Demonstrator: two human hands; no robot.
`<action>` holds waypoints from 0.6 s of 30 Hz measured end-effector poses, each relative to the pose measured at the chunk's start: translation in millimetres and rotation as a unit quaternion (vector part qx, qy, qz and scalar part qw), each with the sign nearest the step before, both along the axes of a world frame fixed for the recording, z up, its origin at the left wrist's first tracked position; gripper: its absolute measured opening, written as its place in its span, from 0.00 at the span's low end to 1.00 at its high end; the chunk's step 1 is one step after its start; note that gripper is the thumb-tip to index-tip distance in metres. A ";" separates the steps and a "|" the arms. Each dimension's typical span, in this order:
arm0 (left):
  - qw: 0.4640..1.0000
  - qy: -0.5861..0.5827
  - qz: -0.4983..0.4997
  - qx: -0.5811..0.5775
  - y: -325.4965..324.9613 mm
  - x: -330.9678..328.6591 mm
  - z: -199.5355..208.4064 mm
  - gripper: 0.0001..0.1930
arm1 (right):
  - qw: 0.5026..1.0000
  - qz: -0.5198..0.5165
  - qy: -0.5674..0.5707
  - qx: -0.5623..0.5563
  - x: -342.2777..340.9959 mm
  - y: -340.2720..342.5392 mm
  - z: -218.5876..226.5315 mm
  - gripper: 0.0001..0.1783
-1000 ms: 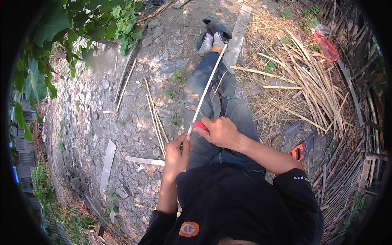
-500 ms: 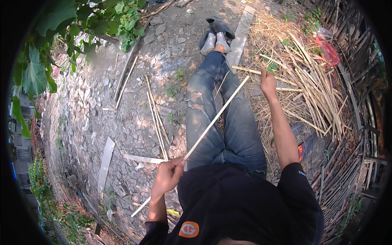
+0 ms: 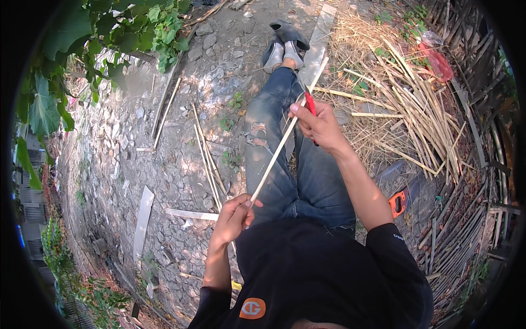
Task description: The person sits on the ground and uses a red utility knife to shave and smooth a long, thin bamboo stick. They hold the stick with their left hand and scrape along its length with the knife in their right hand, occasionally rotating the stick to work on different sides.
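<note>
A long pale strip of split bamboo (image 3: pixel 272 157) slants up across my legs from lower left to upper right. My left hand (image 3: pixel 233 218) is closed around its lower end, in front of my black shirt. Further up, above my thighs, my right hand (image 3: pixel 323 129) is closed on a red-handled knife (image 3: pixel 310 103), its fingers against the strip. The handle shows above and below the fist, while the blade is too thin and small to make out clearly.
To the right lies a heap of pale strips (image 3: pixel 422 109) over shavings. An orange-handled saw (image 3: pixel 398 203) rests beside my right forearm. Several thin strips (image 3: pixel 205 151) and a flat slat (image 3: pixel 143 222) lie on the stony ground at left. A board (image 3: pixel 320 35) lies beside my shoes (image 3: pixel 286 46).
My right hand has come from the strip heap to above my thighs and now holds the red-handled knife. The strip in my left hand reaches further up; another strip now lies by the heap.
</note>
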State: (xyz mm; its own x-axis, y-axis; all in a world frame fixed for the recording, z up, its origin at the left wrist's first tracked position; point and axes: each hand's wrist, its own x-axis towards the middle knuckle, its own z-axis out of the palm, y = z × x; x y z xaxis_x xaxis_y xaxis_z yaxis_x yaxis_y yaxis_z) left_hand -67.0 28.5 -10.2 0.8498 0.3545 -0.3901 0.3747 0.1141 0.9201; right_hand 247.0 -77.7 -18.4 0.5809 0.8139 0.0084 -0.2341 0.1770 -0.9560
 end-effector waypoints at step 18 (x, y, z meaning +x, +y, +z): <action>0.990 -0.023 0.036 0.131 -20.2 43.3 9.6 0.13 | 0.994 -0.102 0.033 -0.017 -27.8 -6.7 5.9 0.17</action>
State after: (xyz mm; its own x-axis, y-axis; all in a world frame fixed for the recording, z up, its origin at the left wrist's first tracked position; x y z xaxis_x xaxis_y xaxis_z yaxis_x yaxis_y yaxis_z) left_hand -23.7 8.2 -0.6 0.8337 0.4983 -0.2381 0.3313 -0.1063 0.9375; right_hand 219.2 -84.3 -12.5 0.7317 0.6789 -0.0610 -0.2601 0.1954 -0.9456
